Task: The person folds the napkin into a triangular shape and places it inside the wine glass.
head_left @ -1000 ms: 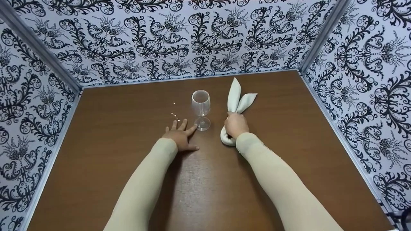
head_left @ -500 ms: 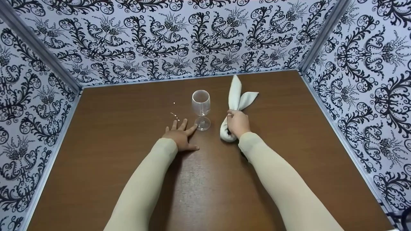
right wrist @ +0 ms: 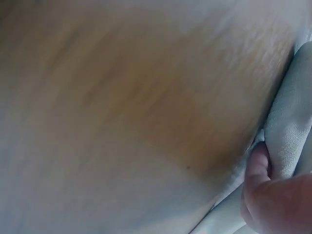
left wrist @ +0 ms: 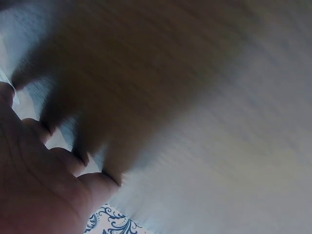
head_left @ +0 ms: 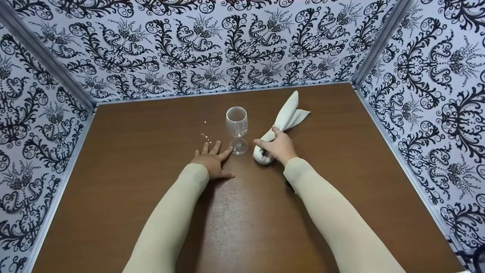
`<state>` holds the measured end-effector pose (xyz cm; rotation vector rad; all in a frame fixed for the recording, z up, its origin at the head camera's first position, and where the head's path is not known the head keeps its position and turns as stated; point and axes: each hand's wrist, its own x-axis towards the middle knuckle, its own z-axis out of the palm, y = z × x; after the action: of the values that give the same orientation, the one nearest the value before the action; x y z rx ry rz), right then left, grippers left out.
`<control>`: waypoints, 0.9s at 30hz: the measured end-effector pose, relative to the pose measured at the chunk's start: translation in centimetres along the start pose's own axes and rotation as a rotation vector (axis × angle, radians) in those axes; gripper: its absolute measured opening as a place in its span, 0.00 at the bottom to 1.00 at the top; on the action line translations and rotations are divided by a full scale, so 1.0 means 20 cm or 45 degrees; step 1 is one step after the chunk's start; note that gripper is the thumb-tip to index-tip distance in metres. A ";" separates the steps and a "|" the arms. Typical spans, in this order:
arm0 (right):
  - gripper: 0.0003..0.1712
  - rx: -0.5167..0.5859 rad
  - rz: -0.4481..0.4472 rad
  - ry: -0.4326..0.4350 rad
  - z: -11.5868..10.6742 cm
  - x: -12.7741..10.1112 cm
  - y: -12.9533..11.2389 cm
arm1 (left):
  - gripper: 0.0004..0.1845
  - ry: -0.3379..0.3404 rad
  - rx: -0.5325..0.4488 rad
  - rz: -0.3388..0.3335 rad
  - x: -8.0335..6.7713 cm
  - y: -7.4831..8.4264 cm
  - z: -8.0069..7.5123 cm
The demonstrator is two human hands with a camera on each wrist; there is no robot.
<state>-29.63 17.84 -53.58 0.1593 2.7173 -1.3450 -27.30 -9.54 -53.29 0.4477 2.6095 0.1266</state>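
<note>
A clear stemmed wine glass [head_left: 237, 127] stands upright on the brown table. My left hand [head_left: 210, 163] lies palm down with its fingers spread, the index fingertip right at the glass's foot. To the right of the glass is a white cloth napkin [head_left: 288, 110], rolled into a loop at the near end, with two pointed ends fanning away. My right hand [head_left: 281, 147] holds it around the middle, thumb reaching left across the loop. The right wrist view shows the woven cloth roll [right wrist: 290, 122] against a curled finger; the other fingers are mostly hidden.
Several tiny pale specks [head_left: 206, 138] dot the wooden table [head_left: 132, 151] beyond my left fingertips. Patterned black-and-white walls [head_left: 197, 45] enclose the table at the back and both sides. Something dark and curved [head_left: 479, 259] shows at the lower right corner.
My right hand has turned the napkin, so its loop swung left toward the glass and its long tip swung right. The thumb is now spread leftward. My left hand and the glass have stayed put.
</note>
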 end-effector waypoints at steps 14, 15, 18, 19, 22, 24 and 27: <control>0.59 0.114 -0.014 0.000 -0.01 0.01 -0.02 | 0.58 0.017 -0.033 0.007 0.05 -0.04 0.04; 0.59 0.122 -0.012 0.001 -0.01 0.01 -0.03 | 0.58 0.021 -0.033 0.008 0.06 -0.04 0.04; 0.58 0.166 -0.017 0.012 -0.02 0.01 -0.03 | 0.58 0.028 -0.026 0.010 0.06 -0.04 0.05; 0.58 0.182 -0.018 0.020 -0.02 0.01 -0.03 | 0.58 0.030 -0.025 0.012 0.06 -0.04 0.05; 0.57 0.229 -0.012 0.046 -0.03 0.02 -0.03 | 0.58 0.034 -0.031 0.018 0.05 -0.04 0.05; 0.56 0.266 -0.006 0.065 -0.04 0.02 -0.04 | 0.58 0.033 -0.034 0.020 0.05 -0.04 0.04; 0.55 0.345 0.001 0.088 -0.04 0.03 -0.05 | 0.57 0.028 -0.038 0.019 0.04 -0.03 0.04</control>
<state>-30.34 17.90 -52.28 0.2323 2.5749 -1.7338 -27.78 -9.92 -54.40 0.4580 2.6221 0.1766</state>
